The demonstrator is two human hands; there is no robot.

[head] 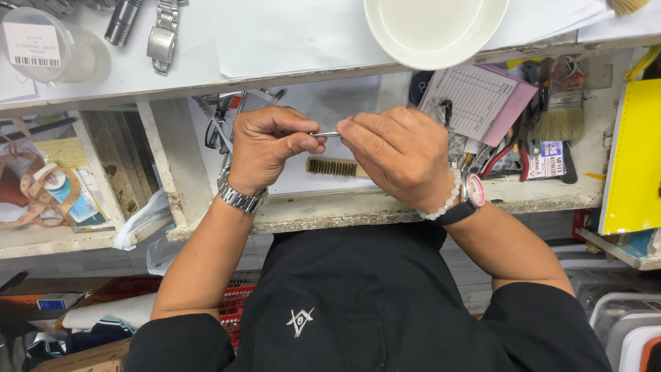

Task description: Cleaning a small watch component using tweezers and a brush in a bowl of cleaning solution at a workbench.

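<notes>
Cluttered white worn tabletop (pixel 385 207), open drawer beneath hands. Round white plastic bowl (pixel 435 27) on upper ledge. Flat paintbrush with pale bristles (pixel 561 117) at right, small wire-bristle brush (pixel 335 167) just below hands. Left hand (pixel 265 148) and right hand (pixel 403 155) meet above drawer, fingers (pixel 311 142) of both closed, pinching thin silver metal pin (pixel 325 134) between them. Risk, judged: pin slips from pinch, drops into clutter, hard to find.

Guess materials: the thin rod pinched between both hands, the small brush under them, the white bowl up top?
Thin rod: likely polished metal, silvery with a glint. Small brush: brassy or tan bristles, wire or fibre, unclear. White bowl: smooth matte white, plastic or ceramic.
</notes>
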